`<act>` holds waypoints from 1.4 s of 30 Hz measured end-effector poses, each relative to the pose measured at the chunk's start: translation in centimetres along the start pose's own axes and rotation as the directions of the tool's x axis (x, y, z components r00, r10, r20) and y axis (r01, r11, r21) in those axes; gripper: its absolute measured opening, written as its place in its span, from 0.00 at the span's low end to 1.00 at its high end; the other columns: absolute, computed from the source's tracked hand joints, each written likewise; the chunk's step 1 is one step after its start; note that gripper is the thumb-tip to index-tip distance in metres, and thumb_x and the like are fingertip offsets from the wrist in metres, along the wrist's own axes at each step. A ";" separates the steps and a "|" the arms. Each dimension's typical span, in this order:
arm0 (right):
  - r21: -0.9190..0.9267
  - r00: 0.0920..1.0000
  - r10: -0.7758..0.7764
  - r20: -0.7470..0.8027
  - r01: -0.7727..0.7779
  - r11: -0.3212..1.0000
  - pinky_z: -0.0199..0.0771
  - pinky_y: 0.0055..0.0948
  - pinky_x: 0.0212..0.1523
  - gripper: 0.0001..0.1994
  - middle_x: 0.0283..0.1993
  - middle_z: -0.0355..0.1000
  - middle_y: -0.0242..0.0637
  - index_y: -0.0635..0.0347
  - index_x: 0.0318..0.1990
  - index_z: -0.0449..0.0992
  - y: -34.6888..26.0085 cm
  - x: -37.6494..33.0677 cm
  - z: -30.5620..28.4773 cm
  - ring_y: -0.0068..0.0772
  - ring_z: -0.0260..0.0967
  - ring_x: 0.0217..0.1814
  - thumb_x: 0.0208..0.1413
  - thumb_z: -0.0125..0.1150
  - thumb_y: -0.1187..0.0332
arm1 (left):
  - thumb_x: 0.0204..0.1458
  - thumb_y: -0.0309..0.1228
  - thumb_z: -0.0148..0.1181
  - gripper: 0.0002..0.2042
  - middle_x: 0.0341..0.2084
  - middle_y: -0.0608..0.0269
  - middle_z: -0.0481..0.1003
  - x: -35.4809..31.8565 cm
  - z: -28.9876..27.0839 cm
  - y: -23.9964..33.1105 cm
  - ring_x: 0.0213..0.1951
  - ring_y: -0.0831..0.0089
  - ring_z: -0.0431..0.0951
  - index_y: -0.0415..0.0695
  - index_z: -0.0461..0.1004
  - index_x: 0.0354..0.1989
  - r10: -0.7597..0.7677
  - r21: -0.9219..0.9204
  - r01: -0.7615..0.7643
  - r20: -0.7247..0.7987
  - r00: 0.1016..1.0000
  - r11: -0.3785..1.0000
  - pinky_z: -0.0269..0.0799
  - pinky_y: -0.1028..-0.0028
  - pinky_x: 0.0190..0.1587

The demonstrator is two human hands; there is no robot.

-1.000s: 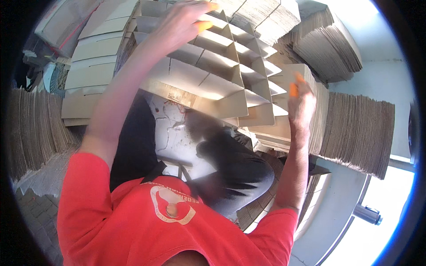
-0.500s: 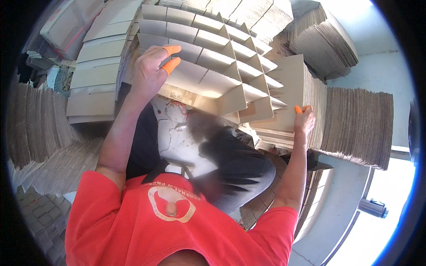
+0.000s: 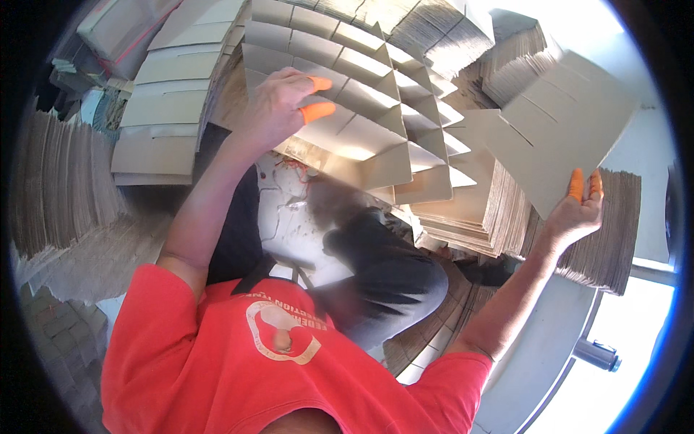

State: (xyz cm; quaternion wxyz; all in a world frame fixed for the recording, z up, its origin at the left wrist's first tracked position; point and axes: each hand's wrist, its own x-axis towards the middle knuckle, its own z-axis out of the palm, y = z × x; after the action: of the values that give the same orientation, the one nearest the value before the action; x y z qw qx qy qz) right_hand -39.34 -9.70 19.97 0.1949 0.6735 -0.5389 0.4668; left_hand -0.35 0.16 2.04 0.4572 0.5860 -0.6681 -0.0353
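Note:
A grid of interlocked cardboard dividers (image 3: 354, 94) stands in front of me, its long slotted strips crossed by shorter pieces on the right side. My left hand (image 3: 285, 105) is at its near left, thumb and forefinger on either side of the nearest long strip. Orange finger covers are on both hands. Out to the right, my right hand (image 3: 578, 213) grips a slotted cardboard sheet (image 3: 567, 126) by its lower corner, holding it tilted in the air. Beneath and left of that sheet is a stack of cardboard pieces (image 3: 499, 217), partly hidden by it.
Slotted cardboard pieces (image 3: 163, 123) lie overlapped on the left. More cardboard stacks stand at far left (image 3: 65, 188), at far right (image 3: 603, 239) and at the back (image 3: 513, 61). My bent leg (image 3: 390, 275) is below the grid.
My right hand has lifted the cardboard sheet off the stack and moved it right, tilting it. The left hand stays at the nearest strip; the view has shifted slightly.

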 end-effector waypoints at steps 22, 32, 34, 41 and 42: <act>0.495 0.790 -0.280 0.545 -0.034 0.868 0.79 0.20 0.35 0.18 0.33 0.80 0.39 0.65 0.52 0.77 -12.4 0.6 8.2 0.17 0.76 0.35 0.52 0.67 0.76 | 0.44 0.22 0.61 0.03 0.21 0.59 0.73 0.0 3.9 -1.4 0.30 0.59 0.73 0.42 0.77 0.29 0.156 -0.036 -0.154 0.070 0.985 0.987 0.71 0.63 0.33; 0.467 0.762 -0.296 0.576 -0.009 0.884 0.80 0.21 0.38 0.19 0.35 0.80 0.40 0.66 0.54 0.76 -14.3 -0.6 8.7 0.18 0.76 0.36 0.52 0.65 0.78 | 0.40 0.21 0.61 0.04 0.19 0.58 0.70 0.1 4.7 -1.5 0.29 0.59 0.72 0.41 0.75 0.27 0.158 -0.032 -0.157 0.030 0.987 0.987 0.71 0.63 0.31; 0.429 0.744 -0.258 0.617 -0.043 0.902 0.80 0.20 0.37 0.19 0.35 0.80 0.40 0.65 0.53 0.76 -14.0 -0.4 8.4 0.18 0.76 0.36 0.52 0.65 0.79 | 0.40 0.20 0.61 0.04 0.19 0.58 0.70 0.1 4.6 -1.4 0.29 0.60 0.72 0.42 0.75 0.26 0.160 -0.025 -0.159 0.046 0.986 0.987 0.71 0.63 0.31; 0.498 0.769 -0.285 0.572 -0.049 0.866 0.77 0.19 0.33 0.18 0.31 0.79 0.37 0.65 0.52 0.77 -14.4 -1.9 8.9 0.17 0.74 0.32 0.52 0.65 0.80 | 0.40 0.20 0.61 0.04 0.18 0.58 0.69 0.0 4.7 -1.3 0.28 0.60 0.72 0.41 0.74 0.24 0.185 -0.040 -0.185 0.013 0.983 0.982 0.71 0.63 0.31; 0.495 0.750 -0.319 0.579 -0.012 0.869 0.76 0.20 0.32 0.18 0.31 0.79 0.37 0.65 0.52 0.78 -14.5 -2.0 9.2 0.16 0.73 0.31 0.51 0.65 0.80 | 0.40 0.20 0.61 0.04 0.18 0.57 0.69 0.0 4.8 -1.5 0.28 0.60 0.72 0.41 0.74 0.24 0.179 -0.035 -0.178 0.025 0.984 0.983 0.71 0.63 0.31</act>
State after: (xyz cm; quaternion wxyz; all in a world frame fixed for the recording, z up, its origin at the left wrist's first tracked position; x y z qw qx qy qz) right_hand -22.32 -10.71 17.27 -0.1315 0.8618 -0.3839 0.3044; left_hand -2.37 -2.62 -1.56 0.4584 0.5159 -0.7236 -0.0133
